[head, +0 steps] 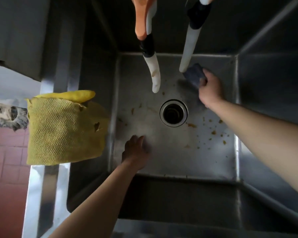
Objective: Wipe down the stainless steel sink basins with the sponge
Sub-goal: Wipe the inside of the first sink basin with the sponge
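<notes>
Gripping hand: our right hand (209, 86) curled its fingers round the dark sponge (193, 74) and held it against the basin floor at the far right, just beyond the drain.
Bracing hand: our left hand (136, 150) lay down in the near left part of the basin, held nothing; blur kept us from telling how its fingers lay.
Sponge: it sat right under the tip of the right white hose (189, 47), touching it or nearly so; we could not tell which.
Basin: the steel sink basin (170, 155) carried yellow-brown food crumbs (213, 132) scattered right of the round drain (173, 112).
Hoses: the left white hose (153, 73) curved down over the basin, stained near its end, beside an orange piece (140, 23).
Rim: a yellow mesh cloth (64, 129) hung over the left edge of the sink.
Floor: we saw red tiles (9, 162) and a grey mop head (5, 115) at far left.
</notes>
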{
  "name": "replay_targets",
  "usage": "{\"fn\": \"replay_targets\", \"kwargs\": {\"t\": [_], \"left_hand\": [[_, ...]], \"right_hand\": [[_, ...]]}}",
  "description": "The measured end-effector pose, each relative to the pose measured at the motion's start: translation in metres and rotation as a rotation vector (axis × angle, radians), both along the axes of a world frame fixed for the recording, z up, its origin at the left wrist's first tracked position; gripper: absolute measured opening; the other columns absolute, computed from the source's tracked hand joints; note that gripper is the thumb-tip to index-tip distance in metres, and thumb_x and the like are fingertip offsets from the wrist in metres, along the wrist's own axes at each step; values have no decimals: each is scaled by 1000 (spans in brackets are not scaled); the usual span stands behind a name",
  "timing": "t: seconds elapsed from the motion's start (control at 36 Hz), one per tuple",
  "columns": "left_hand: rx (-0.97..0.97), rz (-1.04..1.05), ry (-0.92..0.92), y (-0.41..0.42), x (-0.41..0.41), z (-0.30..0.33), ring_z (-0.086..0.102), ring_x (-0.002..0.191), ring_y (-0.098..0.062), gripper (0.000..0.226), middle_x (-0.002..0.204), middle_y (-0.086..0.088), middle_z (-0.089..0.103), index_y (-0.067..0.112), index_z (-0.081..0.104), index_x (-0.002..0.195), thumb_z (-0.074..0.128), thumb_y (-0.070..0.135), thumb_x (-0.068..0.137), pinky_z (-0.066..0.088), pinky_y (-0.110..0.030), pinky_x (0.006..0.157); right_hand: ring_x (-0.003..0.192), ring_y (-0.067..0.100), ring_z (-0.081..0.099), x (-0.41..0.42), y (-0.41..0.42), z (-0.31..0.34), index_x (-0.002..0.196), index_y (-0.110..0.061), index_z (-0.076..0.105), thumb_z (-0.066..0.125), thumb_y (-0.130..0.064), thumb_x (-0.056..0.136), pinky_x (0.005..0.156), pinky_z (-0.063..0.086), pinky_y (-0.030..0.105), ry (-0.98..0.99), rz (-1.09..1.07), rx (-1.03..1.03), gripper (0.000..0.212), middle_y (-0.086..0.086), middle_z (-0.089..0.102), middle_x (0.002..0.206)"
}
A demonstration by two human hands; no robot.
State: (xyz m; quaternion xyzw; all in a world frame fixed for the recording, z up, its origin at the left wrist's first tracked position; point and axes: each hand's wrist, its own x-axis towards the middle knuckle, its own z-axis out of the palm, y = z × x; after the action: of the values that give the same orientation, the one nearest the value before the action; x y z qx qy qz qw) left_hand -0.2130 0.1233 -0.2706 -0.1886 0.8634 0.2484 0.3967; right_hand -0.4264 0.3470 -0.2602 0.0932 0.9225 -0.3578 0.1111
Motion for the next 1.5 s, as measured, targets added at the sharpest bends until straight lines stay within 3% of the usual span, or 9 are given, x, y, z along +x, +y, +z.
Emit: {"fn": "replay_targets", "kwargs": {"t": [0.14, 0.22, 0.31, 0.39, 0.56, 0.78, 0.89, 1.33, 1.5], "left_hand": [[-61, -25, 75, 1, 7, -20, 34, 134, -27, 64, 143, -2, 34, 28, 34, 146, 58, 30, 88, 39, -42, 106], [-87, -62, 146, 4, -1, -28, 36, 132, -28, 64, 140, -2, 36, 28, 35, 146, 57, 30, 86, 39, -41, 105], [-100, -120, 264, 9, -16, -32, 27, 142, -30, 65, 154, -6, 28, 26, 32, 150, 51, 24, 88, 27, -39, 116], [-89, -148, 374, 20, -35, -32, 14, 149, -28, 63, 163, -7, 16, 25, 28, 154, 47, 23, 94, 13, -36, 120], [-135, -287, 503, 58, -95, -40, 7, 151, -31, 64, 165, -6, 7, 28, 19, 156, 44, 29, 97, 8, -44, 120], [-154, -325, 578, 113, -195, -64, -8, 152, -29, 66, 166, -6, -3, 38, 3, 156, 26, 58, 97, -9, -49, 120], [-205, -321, 555, 120, -230, -79, -2, 152, -28, 65, 165, -8, 6, 37, 11, 156, 22, 62, 97, -7, -51, 121], [-345, -259, 551, 7, -108, -105, 4, 151, -28, 66, 165, -6, 6, 47, -7, 152, 7, 71, 93, -1, -53, 120], [-315, -347, 614, 1, -132, -107, 0, 150, -25, 66, 165, -2, 4, 48, -1, 153, 10, 72, 93, -7, -49, 117]], "right_hand": [[136, 30, 46, -12, -38, -27, 152, -39, 27, 47, -41, 100, 105, 45, 43, -117, 383, 209, 56, 1, 39, 156], [153, 30, 4, 3, -52, -49, 157, -37, 13, 54, -43, 96, 123, 16, 48, -252, 686, 370, 74, 0, 5, 168], [154, 28, 2, 16, -46, -55, 157, -30, 22, 53, -31, 95, 124, 7, 44, -110, 570, 298, 68, 3, 9, 167], [153, 27, 6, 31, -26, -54, 153, -31, 27, 49, -38, 94, 122, 5, 53, -4, 418, 377, 63, 4, 14, 166], [153, 25, -11, 63, 30, -50, 155, -42, 5, 41, -56, 96, 120, 0, 62, -226, 279, 471, 71, -4, -9, 167], [153, 25, -11, 106, 61, -61, 150, -51, -8, 38, -69, 92, 118, -3, 63, -205, 295, 496, 76, -9, -11, 166], [154, 27, -9, 120, 53, -71, 148, -54, -13, 39, -73, 88, 117, 4, 63, -212, 288, 433, 82, -8, -13, 166], [147, 24, -33, 142, 54, -81, 146, -52, -26, 39, -77, 86, 116, -4, 67, -411, 337, 424, 92, -9, -36, 158], [146, 25, -34, 138, 49, -75, 148, -51, -23, 44, -74, 87, 115, -5, 67, -419, 325, 422, 94, -7, -34, 159]]}}
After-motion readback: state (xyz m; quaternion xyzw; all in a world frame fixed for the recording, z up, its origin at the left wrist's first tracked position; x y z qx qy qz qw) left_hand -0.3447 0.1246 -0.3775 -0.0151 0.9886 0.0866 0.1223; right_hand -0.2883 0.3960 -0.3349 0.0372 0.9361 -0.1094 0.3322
